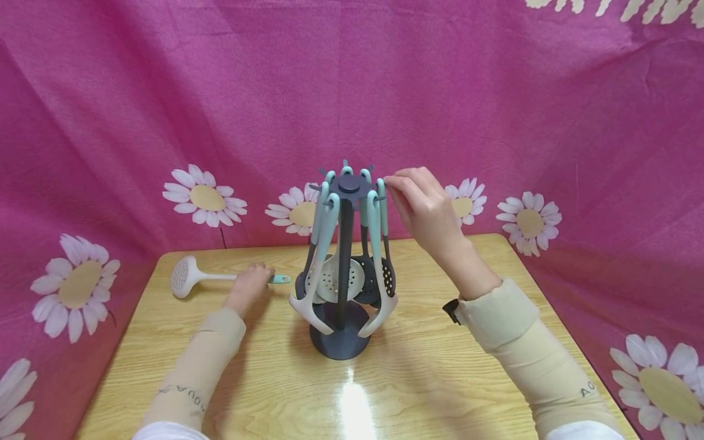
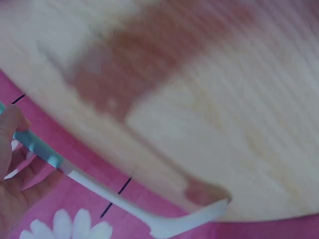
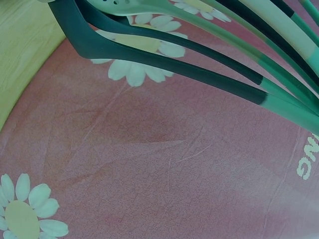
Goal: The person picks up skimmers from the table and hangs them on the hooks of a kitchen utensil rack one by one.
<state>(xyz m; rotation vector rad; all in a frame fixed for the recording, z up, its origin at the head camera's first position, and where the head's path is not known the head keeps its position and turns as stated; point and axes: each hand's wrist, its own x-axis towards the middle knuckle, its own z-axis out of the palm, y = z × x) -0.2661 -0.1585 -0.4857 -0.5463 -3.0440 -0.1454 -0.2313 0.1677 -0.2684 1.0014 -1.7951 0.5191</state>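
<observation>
My left hand (image 1: 253,284) grips the mint handle of a white skimmer (image 1: 187,276), left of a dark utensil stand (image 1: 338,342). The perforated head points left in the head view. In the left wrist view the left hand (image 2: 20,179) has its fingers round the handle (image 2: 40,149), which is apart from its shadow on the table. At the stand's top right, the fingertips of my right hand (image 1: 426,208) pinch the rim where a mint handle (image 1: 383,208) hangs; they partly hide that spot. The right hand is out of the right wrist view.
Several mint-handled utensils hang round the stand, among them a pale slotted one (image 1: 332,278) and a dark perforated one (image 1: 388,278). All stand on a wooden table (image 1: 440,342). A pink cloth (image 1: 352,79) with daisies surrounds the table's back and sides.
</observation>
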